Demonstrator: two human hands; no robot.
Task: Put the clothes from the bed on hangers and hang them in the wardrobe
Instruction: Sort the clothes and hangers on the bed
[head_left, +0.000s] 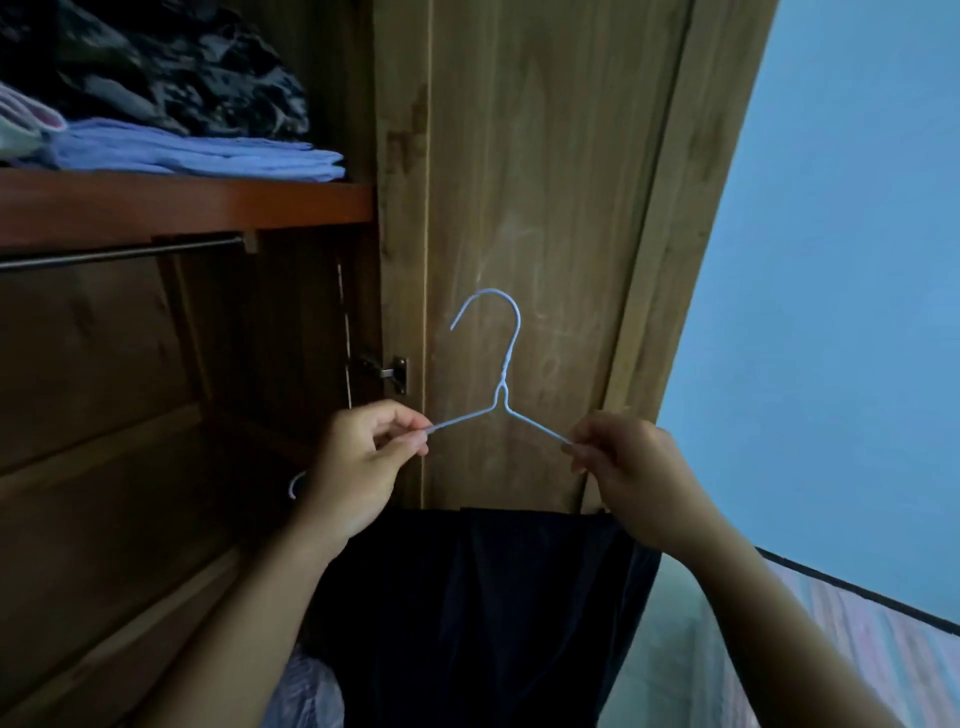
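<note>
With my left hand (358, 462) and right hand (631, 467) each pinching a shoulder of the wire hanger (501, 387), dark garment (483, 597) draped below it, I'm mid-hanging; next, its hook likely needs lifting leftward onto the wardrobe rail (119, 253).

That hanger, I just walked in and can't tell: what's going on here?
A person holds a light blue wire hanger up before the open wardrobe door, the left hand and the right hand each pinching one shoulder end. A dark garment hangs below it, apparently over its bottom bar. The rail inside shows bare; nothing is hooked on yet.
</note>
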